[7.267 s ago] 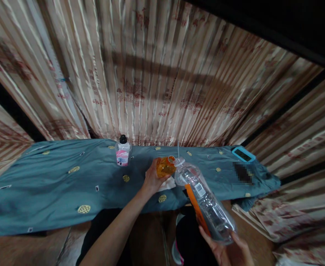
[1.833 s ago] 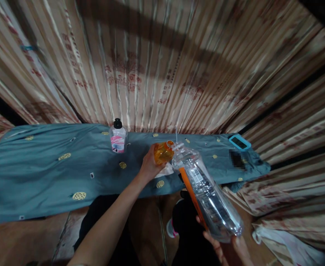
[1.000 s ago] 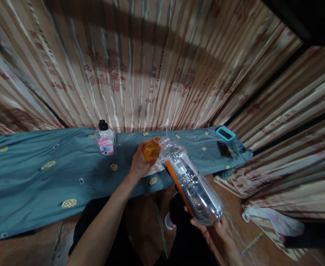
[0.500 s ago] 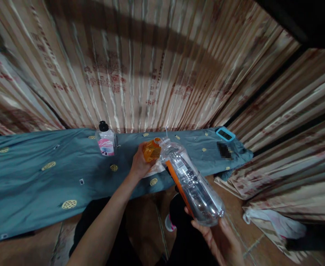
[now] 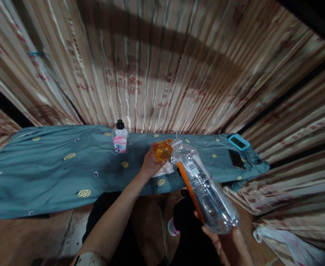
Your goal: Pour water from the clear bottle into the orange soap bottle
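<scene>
Over the table's (image 5: 54, 173) near edge, left hand (image 5: 150, 164) stays clamped on orange cup (image 5: 163, 150), right hand (image 5: 228, 245) on tilted clear bottle (image 5: 203, 188) (mouth still at rim); pouring unchanged.

Single head-worn view, looking forward and down, close over hands; faces cloth-covered table (image 5: 54, 173) backed by striped curtain (image 5: 156, 66); floor (image 5: 21, 240) at bottom edge.
</scene>
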Motion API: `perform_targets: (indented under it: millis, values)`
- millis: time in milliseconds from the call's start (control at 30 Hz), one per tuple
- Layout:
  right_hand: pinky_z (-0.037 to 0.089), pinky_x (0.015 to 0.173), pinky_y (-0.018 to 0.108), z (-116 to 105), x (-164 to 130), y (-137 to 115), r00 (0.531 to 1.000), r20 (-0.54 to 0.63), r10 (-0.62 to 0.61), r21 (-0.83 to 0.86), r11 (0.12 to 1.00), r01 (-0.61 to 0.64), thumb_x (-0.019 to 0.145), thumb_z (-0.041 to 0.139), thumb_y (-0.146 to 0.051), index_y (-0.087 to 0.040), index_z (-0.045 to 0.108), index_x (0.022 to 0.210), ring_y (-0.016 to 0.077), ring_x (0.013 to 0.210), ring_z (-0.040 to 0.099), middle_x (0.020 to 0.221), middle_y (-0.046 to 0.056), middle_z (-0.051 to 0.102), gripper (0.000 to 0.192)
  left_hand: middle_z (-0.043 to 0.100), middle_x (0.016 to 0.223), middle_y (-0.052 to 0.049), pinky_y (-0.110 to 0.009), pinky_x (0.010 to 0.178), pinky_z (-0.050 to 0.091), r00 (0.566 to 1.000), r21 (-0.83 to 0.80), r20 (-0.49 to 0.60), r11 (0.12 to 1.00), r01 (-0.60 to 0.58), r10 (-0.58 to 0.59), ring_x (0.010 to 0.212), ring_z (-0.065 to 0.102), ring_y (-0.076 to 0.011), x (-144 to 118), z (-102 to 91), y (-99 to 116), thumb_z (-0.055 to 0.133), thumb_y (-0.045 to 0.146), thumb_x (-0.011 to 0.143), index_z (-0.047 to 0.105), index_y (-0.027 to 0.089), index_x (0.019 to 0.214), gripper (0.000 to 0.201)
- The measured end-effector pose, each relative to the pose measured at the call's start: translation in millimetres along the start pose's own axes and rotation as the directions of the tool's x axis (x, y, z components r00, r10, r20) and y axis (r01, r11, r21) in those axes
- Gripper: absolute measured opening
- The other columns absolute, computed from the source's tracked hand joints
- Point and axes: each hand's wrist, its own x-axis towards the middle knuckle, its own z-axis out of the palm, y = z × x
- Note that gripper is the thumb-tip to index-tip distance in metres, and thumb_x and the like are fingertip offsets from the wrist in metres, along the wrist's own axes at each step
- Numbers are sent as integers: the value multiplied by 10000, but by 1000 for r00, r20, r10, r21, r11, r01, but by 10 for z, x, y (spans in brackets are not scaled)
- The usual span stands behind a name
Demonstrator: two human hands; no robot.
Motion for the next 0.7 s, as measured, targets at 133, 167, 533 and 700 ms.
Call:
perform_targets:
  millis: [133, 167, 533, 700]
  values:
    - [676, 706, 275, 16, 17, -8, 999, 29, -15, -5, 1000, 15, 766, 823, -465, -322, 655, 1281, 332, 947, 773, 1165, 60, 785, 560, 699, 1169, -68, -444, 940, 564, 1000, 0, -9, 1000, -1, 1, 1050, 709, -280, 9, 12, -29, 748, 222, 642, 466, 230, 1212, 635]
    - [677, 702, 272, 18, 22, -10, 999, 31, -19, -2, 1000, 19, 762, 828, -462, -336, 649, 1286, 327, 943, 774, 1169, 46, 784, 568, 701, 1164, -64, -439, 938, 566, 1000, -6, -8, 1000, -2, 2, 1044, 711, -277, 11, 15, -31, 751, 224, 642, 464, 232, 1212, 639]
    - [682, 693, 273, -9, 46, -23, 998, 50, -32, -58, 998, 35, 743, 842, -478, -361, 589, 1365, 313, 944, 777, 1197, 40, 775, 681, 705, 1177, -67, -449, 948, 556, 1000, 3, 3, 1000, -30, 30, 1063, 705, -285, 7, 11, -89, 752, 250, 651, 450, 225, 1259, 679]
    - [680, 706, 273, -23, 52, -17, 998, 53, -20, -47, 999, 23, 754, 839, -460, -335, 634, 1313, 306, 949, 777, 1172, 49, 784, 609, 697, 1209, -85, -454, 967, 548, 1000, -13, -3, 1000, -21, 21, 1092, 697, -292, 8, 19, -88, 753, 232, 649, 449, 217, 1252, 676]
